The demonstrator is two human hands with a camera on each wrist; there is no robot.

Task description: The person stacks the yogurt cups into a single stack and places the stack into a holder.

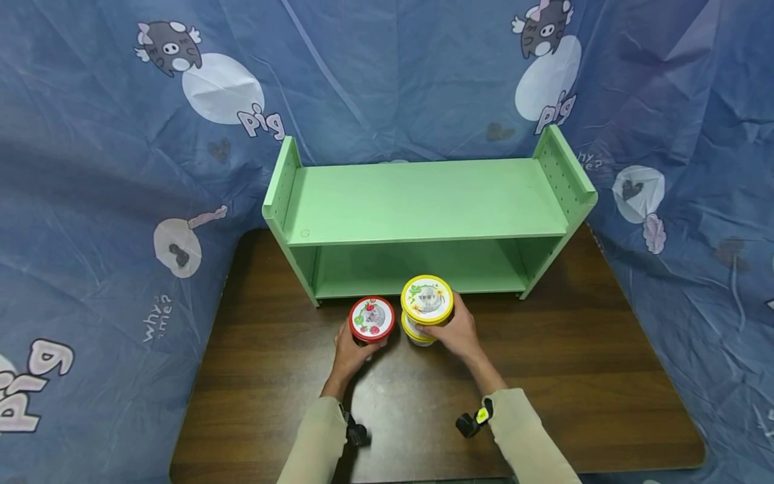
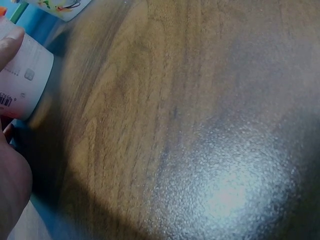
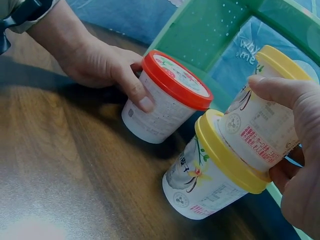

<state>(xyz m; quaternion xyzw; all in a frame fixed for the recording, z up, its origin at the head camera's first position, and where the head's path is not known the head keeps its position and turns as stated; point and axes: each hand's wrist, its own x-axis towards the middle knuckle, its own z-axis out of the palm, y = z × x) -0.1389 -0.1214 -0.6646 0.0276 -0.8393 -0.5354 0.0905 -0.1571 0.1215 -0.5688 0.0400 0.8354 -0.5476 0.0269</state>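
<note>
Two forearms, covered by a left sleeve (image 1: 317, 440) and a right sleeve (image 1: 535, 440), are extended forward and angled slightly inward. A red-lidded tub (image 1: 371, 318) is gripped upright by the left hand (image 1: 351, 353), with the thumb pressed against its wall. Just to its right, an upper yellow-lidded tub (image 1: 427, 299) is held between the thumb and curled fingers of the right hand (image 1: 457, 329); its base is seated on the lid of a lower yellow-lidded tub (image 1: 417, 331), which is supported by the wooden table (image 1: 580, 390). Beyond, a green shelf (image 1: 423, 202) is backed by printed blue cloth (image 1: 363, 81).
</note>
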